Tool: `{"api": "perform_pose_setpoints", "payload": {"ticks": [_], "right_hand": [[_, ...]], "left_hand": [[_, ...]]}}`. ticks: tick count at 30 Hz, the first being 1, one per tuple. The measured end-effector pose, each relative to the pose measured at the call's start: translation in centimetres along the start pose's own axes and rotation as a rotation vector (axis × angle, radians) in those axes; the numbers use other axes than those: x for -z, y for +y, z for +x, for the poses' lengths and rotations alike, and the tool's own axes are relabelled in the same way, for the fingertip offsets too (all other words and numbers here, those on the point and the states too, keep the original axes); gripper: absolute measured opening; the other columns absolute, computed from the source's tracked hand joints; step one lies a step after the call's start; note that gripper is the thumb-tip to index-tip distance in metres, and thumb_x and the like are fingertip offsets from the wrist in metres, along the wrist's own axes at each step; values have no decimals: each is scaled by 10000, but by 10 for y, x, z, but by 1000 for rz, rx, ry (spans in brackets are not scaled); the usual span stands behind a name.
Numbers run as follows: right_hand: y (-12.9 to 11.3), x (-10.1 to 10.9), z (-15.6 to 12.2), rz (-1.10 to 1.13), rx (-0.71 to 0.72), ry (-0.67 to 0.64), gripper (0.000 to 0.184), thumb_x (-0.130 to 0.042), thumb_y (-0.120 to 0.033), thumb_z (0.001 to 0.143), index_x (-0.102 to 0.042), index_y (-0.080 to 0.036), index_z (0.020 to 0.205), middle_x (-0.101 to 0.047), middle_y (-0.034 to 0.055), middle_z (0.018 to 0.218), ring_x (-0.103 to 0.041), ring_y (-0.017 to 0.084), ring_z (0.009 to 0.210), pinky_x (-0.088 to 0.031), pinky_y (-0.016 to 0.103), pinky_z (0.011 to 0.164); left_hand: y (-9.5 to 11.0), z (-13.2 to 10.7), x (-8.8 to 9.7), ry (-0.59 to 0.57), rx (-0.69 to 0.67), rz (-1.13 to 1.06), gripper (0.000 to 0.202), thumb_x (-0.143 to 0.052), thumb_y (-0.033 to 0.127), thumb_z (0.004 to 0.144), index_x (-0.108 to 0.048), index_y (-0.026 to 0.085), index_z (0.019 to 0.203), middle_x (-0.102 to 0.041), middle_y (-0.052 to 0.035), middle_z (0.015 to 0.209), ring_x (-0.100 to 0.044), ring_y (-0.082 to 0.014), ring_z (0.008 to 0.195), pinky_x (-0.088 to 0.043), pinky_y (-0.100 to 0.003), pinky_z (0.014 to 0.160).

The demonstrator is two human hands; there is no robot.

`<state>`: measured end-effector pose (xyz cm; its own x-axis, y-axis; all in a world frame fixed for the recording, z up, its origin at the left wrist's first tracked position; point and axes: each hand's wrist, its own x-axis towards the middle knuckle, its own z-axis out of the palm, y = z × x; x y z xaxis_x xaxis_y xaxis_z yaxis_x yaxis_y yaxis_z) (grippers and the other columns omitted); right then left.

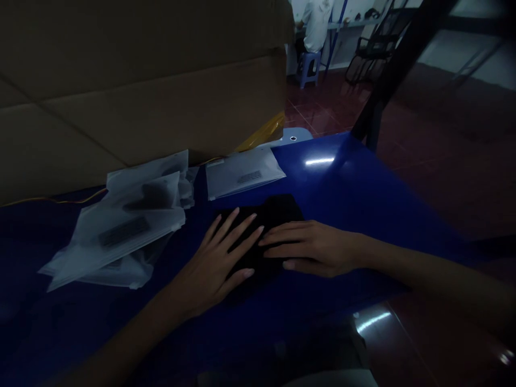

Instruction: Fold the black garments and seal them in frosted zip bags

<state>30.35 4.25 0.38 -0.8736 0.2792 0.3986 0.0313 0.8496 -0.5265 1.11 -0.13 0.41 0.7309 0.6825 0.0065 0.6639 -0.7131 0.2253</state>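
Note:
A black item that looks like folded cloth point(284, 207) lies flat on the blue tabletop point(342, 188). Its exact kind is too dark to make out. My left hand point(226, 252) rests palm down on its left part, fingers spread. From the right, my right hand point(308, 247) lies over its other side with the fingers stretched out, their tips close to those of my left hand. Left of my hands is a loose pile of frosted plastic zip bags point(129, 215) with dark printed labels. Just beyond the cloth lies a flatter stack of similar bags point(245, 172).
A large cardboard box point(161, 107) stands along the back left, with a yellow plastic piece point(264, 131) at its corner. A dark metal post point(387, 80) rises at the table's far right. Farther off, a person point(316, 27) sits on a blue stool point(309, 67) near a black chair point(373, 48).

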Motion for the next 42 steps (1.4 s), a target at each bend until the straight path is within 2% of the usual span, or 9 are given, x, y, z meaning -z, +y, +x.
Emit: {"api": "perform_pose_setpoints", "payload": {"ticks": [4,9,15,18,22,26,33,38,42], "right_hand": [[3,-5,-3,-217,-35,219,380,-540,-201,1040,-603,-89,1398,-681,173,1393,-578,254,1392,-500,434,1160],[6,-5,-4,-332,-188,-16,531,-484,-315,1070,-436,-161,1576,-463,150,1628,-383,286,1545,-355,549,1256],[15,18,-14,-342,-255,-107,616,-507,-71,931,-502,-204,1533,-424,104,1662,-255,281,1601,-110,613,1316],[20,27,-17,-262,-350,58,562,-480,-81,925,-557,-238,1459,-491,78,1615,-356,266,1561,-283,582,1283],[27,26,-15,-387,-712,388,563,-669,-468,924,-583,-210,1417,-613,155,1429,-565,376,1336,-502,622,1087],[30,20,-14,-458,-899,345,813,-659,-703,867,-532,-170,1467,-676,185,1276,-618,425,1202,-495,694,1023],[14,7,-5,-392,-616,428,714,-694,-316,857,-438,-213,1515,-630,140,1306,-665,318,1145,-604,548,956],[2,3,-1,-411,-229,527,603,-686,-238,935,-468,-202,1495,-673,120,1314,-681,237,1170,-618,391,973],[-1,1,0,-377,-35,470,571,-694,-188,951,-493,-139,1483,-679,157,1316,-669,224,1233,-611,359,1006]], "left_hand": [[-1,0,-1,-7,-6,27,775,-382,562,1097,70,317,1678,-110,-60,1770,-88,-355,1632,-156,-667,1291],[0,0,-2,22,6,22,792,-436,558,1084,4,301,1690,-95,-86,1771,-114,-360,1628,-176,-644,1296],[-3,-1,4,75,-89,66,782,-470,539,1077,-90,245,1694,-117,-86,1768,-55,-364,1633,-122,-630,1307],[-4,-2,8,1,-186,60,789,-475,550,1076,-89,243,1693,-222,-67,1746,-132,-320,1629,-85,-584,1324],[-5,0,9,-75,-231,48,802,-478,631,1051,-106,314,1687,-202,-48,1747,-185,-321,1619,-78,-608,1315],[-4,0,9,-57,-227,37,785,-489,626,1049,-147,313,1683,-233,-57,1737,-222,-328,1609,-110,-619,1312],[0,0,4,-2,-231,71,764,-480,611,1054,-227,241,1672,-291,-105,1719,-260,-334,1598,-184,-639,1299],[6,0,1,135,-203,159,632,-584,390,1050,-375,198,1616,-129,-172,1755,-159,-412,1612,-266,-690,1254],[7,1,-3,254,-228,177,502,-612,238,1029,-497,180,1515,-206,-211,1715,-184,-411,1602,-308,-693,1237]]}}
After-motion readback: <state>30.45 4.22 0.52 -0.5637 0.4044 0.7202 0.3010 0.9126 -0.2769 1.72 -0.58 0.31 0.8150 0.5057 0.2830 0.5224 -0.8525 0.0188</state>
